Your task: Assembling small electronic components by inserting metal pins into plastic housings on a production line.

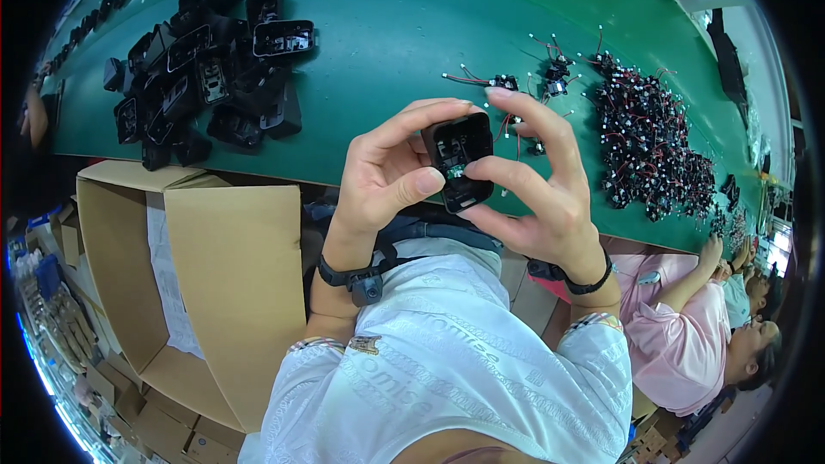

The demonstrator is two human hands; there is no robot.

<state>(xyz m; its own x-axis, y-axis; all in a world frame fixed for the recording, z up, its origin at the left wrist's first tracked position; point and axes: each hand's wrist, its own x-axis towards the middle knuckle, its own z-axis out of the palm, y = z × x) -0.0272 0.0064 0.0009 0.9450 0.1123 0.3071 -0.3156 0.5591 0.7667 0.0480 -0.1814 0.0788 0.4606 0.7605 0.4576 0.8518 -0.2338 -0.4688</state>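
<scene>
In front of my chest I hold a small black plastic housing [475, 131], its hollow side turned up. My left hand [384, 165] is closed around its left side, thumb at the near left edge and fingers along the far end. The fingers of my right hand [547, 185] grip the other side. Its index fingertip presses at a small green circuit board [456, 169] inside the housing, and its thumb is under the near end. Just beyond my hands, a few black parts with red and black wires [504, 82] lie on the green table.
A pile of black housings [212, 75] lies at the far left of the green table [387, 43]. To the right is a large heap of wired parts [649, 133]. An open cardboard box [232, 292] stands at my left. Seated people, one in pink [687, 335], work at my right.
</scene>
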